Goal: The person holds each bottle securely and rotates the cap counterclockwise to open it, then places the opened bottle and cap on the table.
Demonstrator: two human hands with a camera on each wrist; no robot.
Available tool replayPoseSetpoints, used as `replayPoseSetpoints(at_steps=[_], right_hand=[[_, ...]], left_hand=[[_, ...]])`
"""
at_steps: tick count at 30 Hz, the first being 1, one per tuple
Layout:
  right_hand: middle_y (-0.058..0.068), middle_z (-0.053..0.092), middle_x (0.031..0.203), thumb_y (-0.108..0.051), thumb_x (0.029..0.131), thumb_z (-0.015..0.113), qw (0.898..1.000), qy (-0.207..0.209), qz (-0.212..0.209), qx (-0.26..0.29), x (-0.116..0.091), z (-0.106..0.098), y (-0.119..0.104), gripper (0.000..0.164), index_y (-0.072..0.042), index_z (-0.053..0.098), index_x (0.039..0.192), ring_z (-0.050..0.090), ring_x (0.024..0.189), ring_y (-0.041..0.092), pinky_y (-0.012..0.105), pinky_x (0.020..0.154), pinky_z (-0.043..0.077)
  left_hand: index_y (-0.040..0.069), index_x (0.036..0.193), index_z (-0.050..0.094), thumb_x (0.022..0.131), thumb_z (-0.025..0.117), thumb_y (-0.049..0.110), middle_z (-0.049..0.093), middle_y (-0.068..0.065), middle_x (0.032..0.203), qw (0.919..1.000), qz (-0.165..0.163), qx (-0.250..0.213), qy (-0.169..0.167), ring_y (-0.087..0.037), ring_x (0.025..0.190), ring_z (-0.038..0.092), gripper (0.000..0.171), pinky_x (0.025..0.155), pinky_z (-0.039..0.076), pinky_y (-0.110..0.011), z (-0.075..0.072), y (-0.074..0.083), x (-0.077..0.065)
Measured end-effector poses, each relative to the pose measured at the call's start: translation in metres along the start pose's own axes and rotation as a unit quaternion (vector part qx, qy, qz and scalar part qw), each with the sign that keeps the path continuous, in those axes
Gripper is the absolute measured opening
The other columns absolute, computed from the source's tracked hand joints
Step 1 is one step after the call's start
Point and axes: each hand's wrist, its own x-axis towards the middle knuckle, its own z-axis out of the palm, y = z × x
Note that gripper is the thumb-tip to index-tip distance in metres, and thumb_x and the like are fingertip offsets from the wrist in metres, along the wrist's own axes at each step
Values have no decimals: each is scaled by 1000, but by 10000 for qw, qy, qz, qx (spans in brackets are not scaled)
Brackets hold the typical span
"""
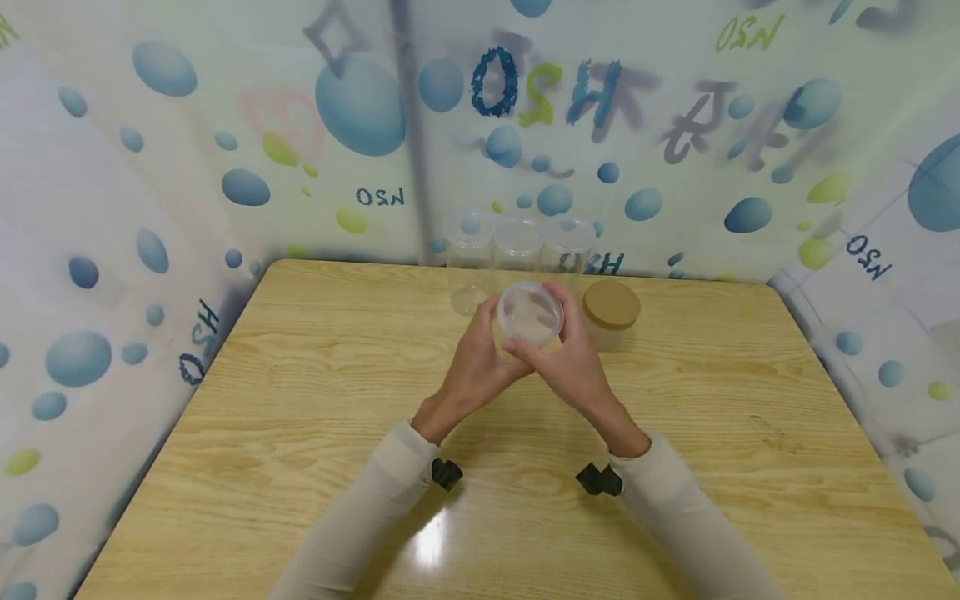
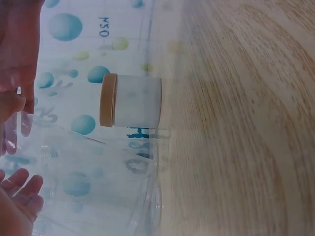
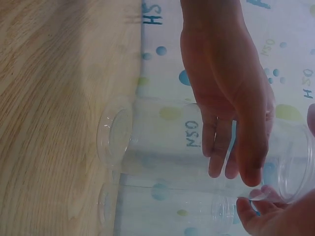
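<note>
Both hands hold a tall clear plastic jar [image 1: 530,310], its round translucent top facing up toward the head camera. My left hand [image 1: 483,354] curls round its left side, and my right hand [image 1: 573,354] grips the right side, the thumbs meeting at the near side. In the right wrist view the jar [image 3: 157,147] is upright, with the left hand [image 3: 229,93] round its upper part and the right fingers [image 3: 261,214] close below the rim. The left wrist view shows the right hand [image 2: 19,49] at the jar's upper part.
Three tall clear jars stand in a row at the table's back edge: a left jar [image 1: 468,262], a middle jar [image 1: 517,246] and a right jar [image 1: 567,237]. Right of the hands is a short jar with a brown lid [image 1: 611,304]. A patterned curtain [image 1: 360,108] hangs behind the wooden table [image 1: 315,358].
</note>
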Motion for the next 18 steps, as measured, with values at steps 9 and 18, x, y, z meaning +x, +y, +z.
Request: replayPoseSetpoints(at_steps=[9,18], right_hand=[[11,39,148,-8,83,79,9996,-273,-35,105,1,-7,3,85,-5,29,152,43,133,34,54,105,39],[11,39,149,-5,83,78,9989,-450,-137,45,2,-18,3,82,-7,32,151,44,130,32,51,102,41]], left_hand=[[-1,141,37,75,87,17,53,-16,135,9997,41,-40,-220,-27,124,53,85,103,45,-48,-2,-1,1],[0,142,38,76,86,17,55,-16,136,9978,11,-380,-542,-26,124,54,83,103,44,-50,-5,-1,6]])
